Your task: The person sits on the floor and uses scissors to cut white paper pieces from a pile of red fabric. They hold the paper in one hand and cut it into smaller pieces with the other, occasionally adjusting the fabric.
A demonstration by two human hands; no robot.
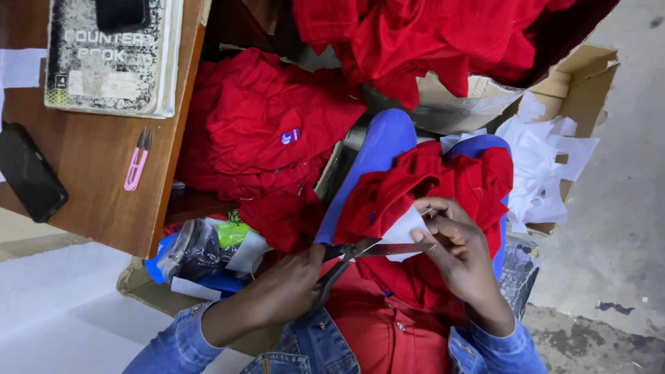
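Observation:
My left hand [287,287] grips a pair of dark scissors [360,251], whose blades point right and meet the edge of a white tag [402,232]. My right hand [460,253] pinches that tag between thumb and fingers, and it is attached to a red garment [422,187] bunched on my lap. The garment lies over my knees in blue trousers [377,152]. Both my arms are in denim sleeves.
A wooden table [90,180] at the left carries a worn notebook [111,62], a black phone [31,173] and pink thread snips [136,161]. Red garments [263,131] are piled beside it and more [429,34] lie above. A cardboard box [582,76] holds white scraps [547,159]. Plastic bags [208,249] lie under the table.

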